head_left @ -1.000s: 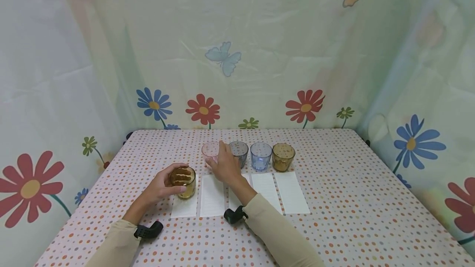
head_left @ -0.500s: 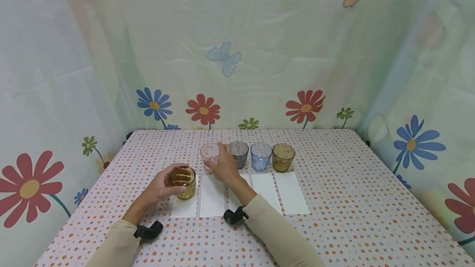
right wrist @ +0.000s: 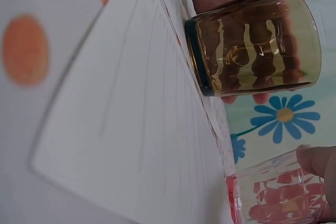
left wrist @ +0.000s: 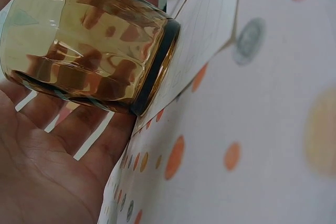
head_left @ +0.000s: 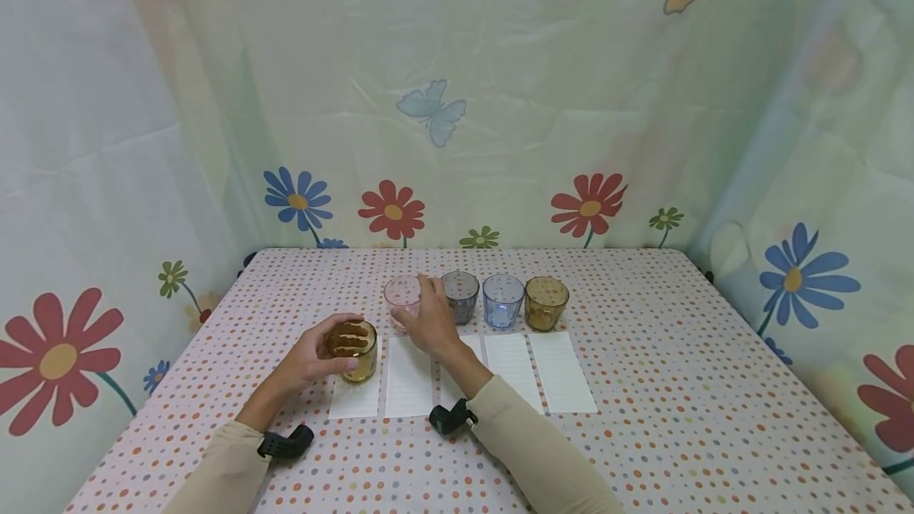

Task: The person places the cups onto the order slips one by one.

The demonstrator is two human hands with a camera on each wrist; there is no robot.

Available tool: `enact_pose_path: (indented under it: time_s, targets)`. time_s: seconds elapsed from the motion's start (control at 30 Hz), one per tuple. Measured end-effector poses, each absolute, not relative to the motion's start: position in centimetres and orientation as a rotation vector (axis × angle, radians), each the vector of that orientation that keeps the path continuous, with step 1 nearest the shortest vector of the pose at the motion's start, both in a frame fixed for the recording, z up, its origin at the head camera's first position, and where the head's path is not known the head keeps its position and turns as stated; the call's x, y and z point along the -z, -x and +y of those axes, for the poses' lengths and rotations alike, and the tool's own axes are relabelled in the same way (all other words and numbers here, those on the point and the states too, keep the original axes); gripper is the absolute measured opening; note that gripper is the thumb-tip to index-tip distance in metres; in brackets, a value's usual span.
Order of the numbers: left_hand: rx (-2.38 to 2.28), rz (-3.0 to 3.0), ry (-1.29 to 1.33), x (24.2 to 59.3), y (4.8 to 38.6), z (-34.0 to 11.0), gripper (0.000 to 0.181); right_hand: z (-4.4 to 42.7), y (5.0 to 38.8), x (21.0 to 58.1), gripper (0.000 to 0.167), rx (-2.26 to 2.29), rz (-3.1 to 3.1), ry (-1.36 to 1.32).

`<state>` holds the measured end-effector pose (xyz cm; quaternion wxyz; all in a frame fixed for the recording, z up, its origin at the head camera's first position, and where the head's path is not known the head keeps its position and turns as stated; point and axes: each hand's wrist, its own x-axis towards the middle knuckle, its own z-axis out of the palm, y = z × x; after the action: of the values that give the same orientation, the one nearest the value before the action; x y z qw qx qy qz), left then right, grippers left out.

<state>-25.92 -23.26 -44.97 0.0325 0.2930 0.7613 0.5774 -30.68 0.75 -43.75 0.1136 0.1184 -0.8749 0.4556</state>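
Gripping an amber glass (head_left: 363,354) on the leftmost paper strip (head_left: 354,404) is the left hand (head_left: 310,355) — and toward the glass's one o'clock, the right hand (head_left: 432,325) holds a pink glass (head_left: 401,294), a grey glass (head_left: 462,301) at its three o'clock.

Transp. amber glass (left wrist: 89,45) is gripped upright by L hand (head_left: 314,354) on leftmost paper (head_left: 355,403); pink glass (head_left: 401,290), also upright, is held by R hand (head_left: 432,324).

The right hand (head_left: 433,324) hides part of the pink glass (head_left: 401,290), which the right wrist view's bottom edge crops.
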Motion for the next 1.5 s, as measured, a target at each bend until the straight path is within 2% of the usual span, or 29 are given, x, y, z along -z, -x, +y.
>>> enact_pose_path:
  time_s: [1.03,1.5]
  targets:
    - [-1.781,2.345,-0.896,45.0,25.9,-23.2,0.062,1.9,27.9,41.9,0.076,-1.536,-2.328,-0.372]
    - [-1.788,2.334,-0.873,45.1,25.9,-23.1,0.063,2.4,26.6,42.4,0.074,-1.534,-2.306,-0.447]
